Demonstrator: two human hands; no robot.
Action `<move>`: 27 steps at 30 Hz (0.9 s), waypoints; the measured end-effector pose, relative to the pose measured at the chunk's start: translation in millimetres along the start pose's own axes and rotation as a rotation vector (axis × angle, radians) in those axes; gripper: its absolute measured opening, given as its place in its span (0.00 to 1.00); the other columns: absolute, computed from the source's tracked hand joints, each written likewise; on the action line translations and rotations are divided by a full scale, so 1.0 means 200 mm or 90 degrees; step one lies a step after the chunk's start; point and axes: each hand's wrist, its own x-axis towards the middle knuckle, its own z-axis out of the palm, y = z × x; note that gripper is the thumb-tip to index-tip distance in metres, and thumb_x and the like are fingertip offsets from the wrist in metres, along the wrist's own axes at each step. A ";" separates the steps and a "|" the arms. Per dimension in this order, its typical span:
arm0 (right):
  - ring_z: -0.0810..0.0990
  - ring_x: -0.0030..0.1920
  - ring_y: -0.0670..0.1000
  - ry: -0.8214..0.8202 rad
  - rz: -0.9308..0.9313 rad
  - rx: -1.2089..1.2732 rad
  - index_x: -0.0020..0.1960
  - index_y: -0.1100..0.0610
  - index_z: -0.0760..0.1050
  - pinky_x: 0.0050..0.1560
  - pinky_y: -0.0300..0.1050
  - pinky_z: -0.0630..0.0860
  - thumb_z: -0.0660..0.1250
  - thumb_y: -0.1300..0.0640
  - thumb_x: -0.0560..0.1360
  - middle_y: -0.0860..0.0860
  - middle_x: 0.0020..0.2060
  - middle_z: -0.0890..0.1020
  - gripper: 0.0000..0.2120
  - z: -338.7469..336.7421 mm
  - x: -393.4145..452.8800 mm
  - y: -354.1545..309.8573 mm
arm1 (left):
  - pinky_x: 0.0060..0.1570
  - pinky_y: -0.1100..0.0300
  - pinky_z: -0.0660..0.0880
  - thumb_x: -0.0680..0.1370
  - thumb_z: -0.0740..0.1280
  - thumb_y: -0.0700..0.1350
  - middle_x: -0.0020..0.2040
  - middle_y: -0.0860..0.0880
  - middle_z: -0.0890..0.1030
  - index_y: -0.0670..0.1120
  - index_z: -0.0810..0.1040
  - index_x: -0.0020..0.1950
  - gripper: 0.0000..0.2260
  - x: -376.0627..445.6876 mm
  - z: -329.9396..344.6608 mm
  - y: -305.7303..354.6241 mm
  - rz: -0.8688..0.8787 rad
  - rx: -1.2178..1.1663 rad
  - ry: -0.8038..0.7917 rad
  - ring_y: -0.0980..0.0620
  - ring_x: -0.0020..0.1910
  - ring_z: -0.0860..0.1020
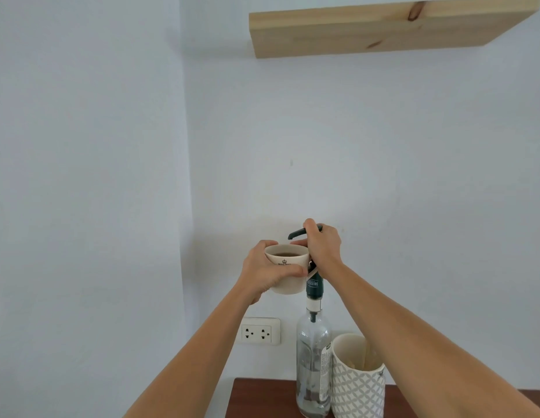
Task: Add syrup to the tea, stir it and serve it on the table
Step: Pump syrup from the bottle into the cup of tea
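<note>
My left hand [267,271] grips a cream cup of dark tea [288,268] and holds it up in the air, its rim just under the spout of a black pump head [297,233]. My right hand [321,247] rests on top of that pump, fingers curled over it. The pump sits on a tall clear glass syrup bottle [313,357] with a dark green neck label, standing on the brown table [262,398]. Little syrup shows, only near the bottle's bottom.
A white patterned ceramic holder [357,384] stands right of the bottle, touching or nearly touching it. A white double wall socket [260,330] is left of the bottle. A wooden shelf [383,28] hangs high on the white wall.
</note>
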 end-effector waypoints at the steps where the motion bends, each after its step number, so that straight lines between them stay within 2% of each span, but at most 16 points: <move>1: 0.83 0.35 0.53 0.003 -0.001 -0.002 0.37 0.58 0.79 0.38 0.48 0.79 0.59 0.51 0.72 0.53 0.28 0.87 0.15 0.00 0.00 0.00 | 0.42 0.55 0.78 0.46 0.79 0.57 0.55 0.51 0.80 0.52 0.73 0.62 0.45 0.00 0.00 0.00 -0.001 0.000 0.000 0.50 0.51 0.80; 5: 0.82 0.35 0.54 0.010 0.005 -0.003 0.43 0.63 0.78 0.38 0.49 0.80 0.59 0.51 0.72 0.54 0.29 0.87 0.16 0.01 0.01 0.02 | 0.43 0.55 0.77 0.46 0.79 0.57 0.57 0.49 0.80 0.52 0.73 0.63 0.46 0.00 0.00 -0.01 -0.005 0.001 0.006 0.48 0.54 0.80; 9: 0.82 0.34 0.54 0.013 -0.003 -0.002 0.37 0.59 0.75 0.38 0.50 0.80 0.59 0.52 0.72 0.55 0.29 0.87 0.13 0.01 0.01 0.02 | 0.41 0.56 0.76 0.46 0.79 0.57 0.56 0.49 0.81 0.51 0.73 0.63 0.46 0.00 0.00 -0.01 -0.002 -0.005 0.005 0.50 0.50 0.80; 14: 0.82 0.34 0.54 0.012 -0.001 -0.003 0.35 0.58 0.73 0.39 0.51 0.80 0.59 0.52 0.72 0.54 0.28 0.87 0.12 0.01 0.01 0.02 | 0.40 0.57 0.76 0.46 0.79 0.57 0.56 0.49 0.80 0.51 0.73 0.64 0.47 -0.01 0.01 -0.02 -0.003 -0.005 0.006 0.50 0.51 0.80; 21: 0.83 0.35 0.53 0.011 0.008 -0.006 0.40 0.57 0.79 0.35 0.46 0.79 0.60 0.49 0.73 0.51 0.27 0.87 0.14 0.00 -0.01 0.03 | 0.41 0.56 0.77 0.46 0.78 0.57 0.59 0.48 0.79 0.51 0.72 0.65 0.48 -0.04 0.01 0.00 -0.009 0.005 0.003 0.47 0.55 0.80; 27: 0.82 0.31 0.51 0.015 0.015 0.008 0.39 0.55 0.78 0.33 0.43 0.76 0.61 0.48 0.73 0.51 0.26 0.87 0.13 -0.01 0.00 0.00 | 0.42 0.54 0.78 0.46 0.78 0.57 0.60 0.48 0.79 0.50 0.72 0.66 0.48 -0.02 0.01 0.02 -0.010 0.000 0.003 0.46 0.56 0.80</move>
